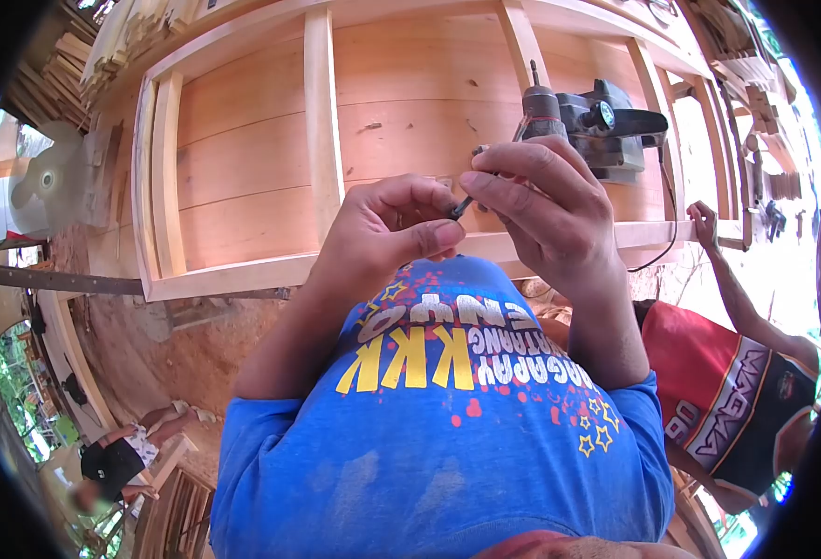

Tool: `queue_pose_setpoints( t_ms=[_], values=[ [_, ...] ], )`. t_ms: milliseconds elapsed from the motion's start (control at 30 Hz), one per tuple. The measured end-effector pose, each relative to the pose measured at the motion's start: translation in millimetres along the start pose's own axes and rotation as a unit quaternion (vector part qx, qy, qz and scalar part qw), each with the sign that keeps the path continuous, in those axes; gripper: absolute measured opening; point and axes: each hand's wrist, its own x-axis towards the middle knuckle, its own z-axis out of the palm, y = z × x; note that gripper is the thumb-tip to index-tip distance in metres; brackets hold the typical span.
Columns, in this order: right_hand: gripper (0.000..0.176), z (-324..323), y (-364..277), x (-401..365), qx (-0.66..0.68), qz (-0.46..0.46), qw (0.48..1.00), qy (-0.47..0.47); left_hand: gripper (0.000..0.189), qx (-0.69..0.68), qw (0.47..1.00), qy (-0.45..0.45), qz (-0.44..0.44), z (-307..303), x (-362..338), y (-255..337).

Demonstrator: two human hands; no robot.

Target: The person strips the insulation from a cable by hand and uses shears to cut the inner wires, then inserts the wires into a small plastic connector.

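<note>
In front of my chest, my left hand (384,224) pinches the dark lower end of a thin metal rod (464,206), perhaps a drill bit, between thumb and fingertips. My right hand (560,207) closes its thumb and fingers around the rod higher up; a small dark piece shows at its fingertips, too small to name. Just beyond the right hand stands a power drill (542,104), bit pointing away, its lower body hidden by the fingers. An electric planer (606,135) with a black handle lies right beside the drill.
Below my hands is a wooden frame (321,121) with crossbars over a plank panel (243,149). A cord (675,200) hangs from the planer over the near rail. A co-worker in a red jersey (685,363) rests a hand on the frame at right. A fan (47,177) stands left.
</note>
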Motion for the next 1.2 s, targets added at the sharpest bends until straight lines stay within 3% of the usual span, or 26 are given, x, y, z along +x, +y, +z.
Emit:
queue_pose_setpoints(
  t_ms=[200, 400, 600, 700, 1000, 1100, 1200],
  values=[
    [0.036, 4, 0, -4, 0.001, -0.013, 0.999, 0.034, 0.025, -0.054, 0.998, 0.007, -0.040, 6, 0, 6],
    [0.029, 7, 2, -6, 0.016, 0.000, 0.996, 0.091, 0.024, -0.015, 0.999, 0.014, -0.039, 8, -1, 8],
    [0.023, 7, -1, -13, 0.023, 0.028, 0.994, 0.104, 0.039, 0.034, 0.999, -0.020, -0.037, 10, -7, 12],
    [0.020, 13, -4, -15, 0.035, 0.046, 0.992, 0.114, 0.041, 0.053, 0.998, 0.003, 0.021, 13, -11, 6],
    [0.015, 16, -6, -15, 0.034, 0.041, 0.993, 0.107, 0.045, 0.095, 0.994, 0.016, 0.054, 19, -14, 11],
    [0.026, 13, -8, -14, 0.061, 0.060, 0.989, 0.117, 0.045, 0.092, 0.995, 0.014, 0.033, 17, -13, 11],
    [0.037, 16, -4, -14, 0.085, 0.121, 0.969, 0.198, 0.044, 0.087, 0.995, 0.030, 0.044, 15, -10, 8]
  ],
)
